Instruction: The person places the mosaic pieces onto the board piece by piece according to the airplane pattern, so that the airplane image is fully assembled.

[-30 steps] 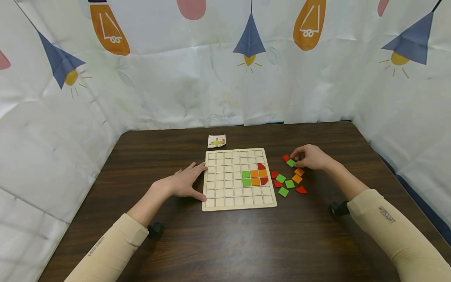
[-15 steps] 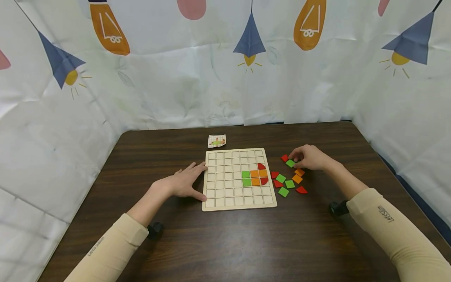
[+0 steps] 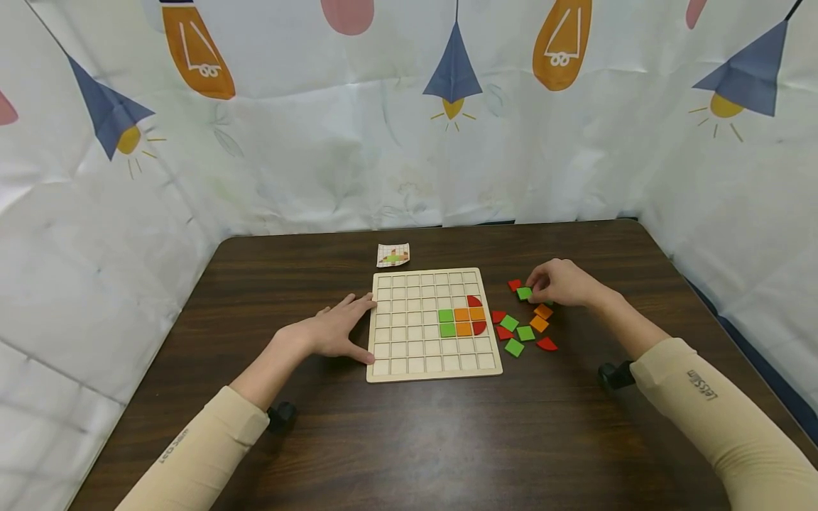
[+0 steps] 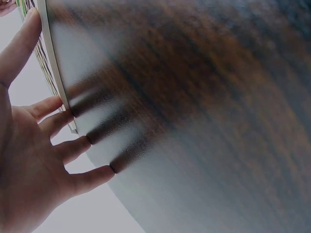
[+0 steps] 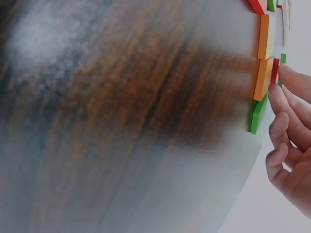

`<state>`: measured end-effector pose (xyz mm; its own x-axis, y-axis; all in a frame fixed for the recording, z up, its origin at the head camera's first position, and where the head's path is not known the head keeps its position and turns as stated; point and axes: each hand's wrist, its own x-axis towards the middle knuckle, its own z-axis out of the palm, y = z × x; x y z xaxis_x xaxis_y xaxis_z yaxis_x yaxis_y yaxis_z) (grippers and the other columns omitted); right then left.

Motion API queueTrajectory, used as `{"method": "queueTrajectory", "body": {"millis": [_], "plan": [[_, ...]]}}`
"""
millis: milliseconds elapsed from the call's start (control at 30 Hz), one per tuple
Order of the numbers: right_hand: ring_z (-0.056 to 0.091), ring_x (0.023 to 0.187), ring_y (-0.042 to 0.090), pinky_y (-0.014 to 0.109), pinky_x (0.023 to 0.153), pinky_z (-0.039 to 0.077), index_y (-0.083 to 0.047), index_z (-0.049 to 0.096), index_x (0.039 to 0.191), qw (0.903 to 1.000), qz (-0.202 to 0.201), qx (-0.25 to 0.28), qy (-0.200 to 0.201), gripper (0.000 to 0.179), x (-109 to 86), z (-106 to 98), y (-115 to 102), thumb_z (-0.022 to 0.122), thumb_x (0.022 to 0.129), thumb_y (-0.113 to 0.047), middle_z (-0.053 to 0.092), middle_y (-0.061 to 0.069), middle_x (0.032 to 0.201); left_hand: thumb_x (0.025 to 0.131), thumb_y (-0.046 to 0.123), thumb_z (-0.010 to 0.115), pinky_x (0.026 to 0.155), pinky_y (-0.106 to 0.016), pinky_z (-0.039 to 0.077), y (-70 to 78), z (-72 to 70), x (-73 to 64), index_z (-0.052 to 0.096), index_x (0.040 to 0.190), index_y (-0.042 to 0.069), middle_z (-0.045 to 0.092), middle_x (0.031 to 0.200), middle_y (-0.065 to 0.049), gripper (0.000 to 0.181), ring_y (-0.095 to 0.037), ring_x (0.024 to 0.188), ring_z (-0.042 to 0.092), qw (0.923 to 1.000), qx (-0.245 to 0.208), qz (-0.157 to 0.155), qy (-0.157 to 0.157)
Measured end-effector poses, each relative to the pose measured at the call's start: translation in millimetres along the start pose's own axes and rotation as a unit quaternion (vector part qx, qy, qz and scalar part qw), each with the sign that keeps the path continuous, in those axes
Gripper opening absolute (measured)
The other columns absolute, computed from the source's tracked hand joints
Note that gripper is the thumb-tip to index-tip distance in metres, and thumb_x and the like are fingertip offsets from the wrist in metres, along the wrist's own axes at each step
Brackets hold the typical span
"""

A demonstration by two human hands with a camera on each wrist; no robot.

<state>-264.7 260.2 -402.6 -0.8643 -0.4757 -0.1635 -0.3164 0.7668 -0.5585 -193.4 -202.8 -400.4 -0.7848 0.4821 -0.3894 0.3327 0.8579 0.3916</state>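
In the head view my left hand [image 3: 335,331] rests at the left edge of the pale grid board [image 3: 409,355], fingers spread and thumb on its rim. Green, orange and red tiles fill part of the board's right side. My right hand [image 3: 560,284] is over the loose tiles beyond the board, thumb and forefinger together. The right wrist view shows the edge of a red tile [image 5: 275,71] pinched between its fingertips; from above it is hidden. A green tile [image 3: 524,293] lies against those fingertips, with another red tile [image 3: 514,284] beyond it.
Two orange tiles [image 3: 540,324] lie just below my right hand. Several more green and red tiles [image 3: 514,348] are scattered right of the board. A small printed picture card [image 3: 393,255] lies behind the board on the dark wooden table [image 3: 409,440]. A patterned curtain [image 3: 319,163] surrounds the table.
The green tile and the red tile at my right fingertips have shifted slightly up and left. My right hand has moved only a little; the left hand and board have stayed put.
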Motion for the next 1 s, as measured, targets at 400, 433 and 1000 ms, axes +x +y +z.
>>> {"method": "queueTrajectory", "body": {"millis": [400,433,1000], "plan": [[0.065,0.077,0.017,0.034,0.069,0.054,0.000,0.074,0.106,0.9999,-0.006,0.001,0.015,0.023,5.5,2,-10,0.081,0.090,-0.016,0.072,0.002,0.088,0.084,0.057,0.081,0.114,-0.073,0.012,0.8,-0.3,-0.7,0.021,0.165,0.010,0.009,0.171,-0.013,0.111,-0.038,0.156,0.002,1.0000,0.000,0.000,0.000],[0.065,0.077,0.017,0.034,0.069,0.054,-0.001,0.074,0.106,0.9998,-0.007,0.004,0.016,0.023,6.0,2,-12,0.081,0.090,-0.016,0.072,0.002,0.088,0.084,0.057,0.081,0.114,-0.073,0.012,0.8,-0.4,-1.1,0.021,0.165,0.010,0.009,0.171,-0.013,0.111,-0.039,0.156,0.002,1.0000,0.001,0.000,0.000],[0.067,0.081,0.017,0.034,0.072,0.056,-0.001,0.075,0.109,0.9976,-0.054,0.032,0.027,0.024,19.2,22,-41,0.081,0.090,-0.013,0.073,0.001,0.089,0.084,0.058,0.080,0.114,-0.073,0.013,1.2,-1.3,-1.4,0.020,0.165,0.010,0.009,0.171,-0.014,0.112,-0.038,0.156,0.002,1.0000,0.000,-0.003,0.002]]}}
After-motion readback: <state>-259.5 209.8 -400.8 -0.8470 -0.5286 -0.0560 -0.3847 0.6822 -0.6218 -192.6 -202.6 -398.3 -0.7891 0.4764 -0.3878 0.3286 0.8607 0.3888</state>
